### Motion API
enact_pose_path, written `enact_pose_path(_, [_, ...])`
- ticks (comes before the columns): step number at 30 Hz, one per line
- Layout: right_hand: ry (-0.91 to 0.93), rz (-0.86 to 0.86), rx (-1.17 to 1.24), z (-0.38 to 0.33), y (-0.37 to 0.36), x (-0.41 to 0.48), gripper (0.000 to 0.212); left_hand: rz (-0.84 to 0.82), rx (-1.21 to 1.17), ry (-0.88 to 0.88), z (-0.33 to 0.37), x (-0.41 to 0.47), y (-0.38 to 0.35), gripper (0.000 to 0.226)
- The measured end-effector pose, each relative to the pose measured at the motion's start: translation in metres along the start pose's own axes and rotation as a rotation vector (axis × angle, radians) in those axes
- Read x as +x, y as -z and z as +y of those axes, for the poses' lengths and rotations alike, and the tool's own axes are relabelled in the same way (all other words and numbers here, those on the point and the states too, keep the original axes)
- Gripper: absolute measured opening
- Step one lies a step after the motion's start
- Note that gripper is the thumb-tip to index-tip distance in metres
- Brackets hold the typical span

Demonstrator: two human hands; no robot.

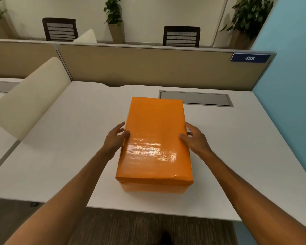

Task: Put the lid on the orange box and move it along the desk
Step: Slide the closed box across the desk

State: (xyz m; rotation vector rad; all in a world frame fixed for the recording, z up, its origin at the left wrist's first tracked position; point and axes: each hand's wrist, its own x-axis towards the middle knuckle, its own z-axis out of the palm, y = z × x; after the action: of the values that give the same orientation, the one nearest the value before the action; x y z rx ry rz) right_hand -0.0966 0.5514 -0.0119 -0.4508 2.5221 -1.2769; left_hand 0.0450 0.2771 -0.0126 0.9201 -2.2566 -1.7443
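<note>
Both bare forearms reach in toward the orange box [155, 187], which sits on the white table [60, 156] with its lid [155, 138] already on. Left hand [115, 139] presses the lid's left edge and right hand [195, 140] its right edge, each grip wide, fingers spread. Behind the box lies a grey cable hatch [195, 99].

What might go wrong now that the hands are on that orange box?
The left hand and right hand press only the lid, so lifting might raise it off the orange box. Its glossy wrap could slip. Pushed forward, the box may catch on the grey cable hatch.
</note>
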Motion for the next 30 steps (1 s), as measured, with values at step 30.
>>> enact_pose_path(30, [0.132,-0.099,-0.306,0.005,-0.006,0.109,0.071,0.050,0.218,-0.045,0.039,0.083,-0.015,0.059])
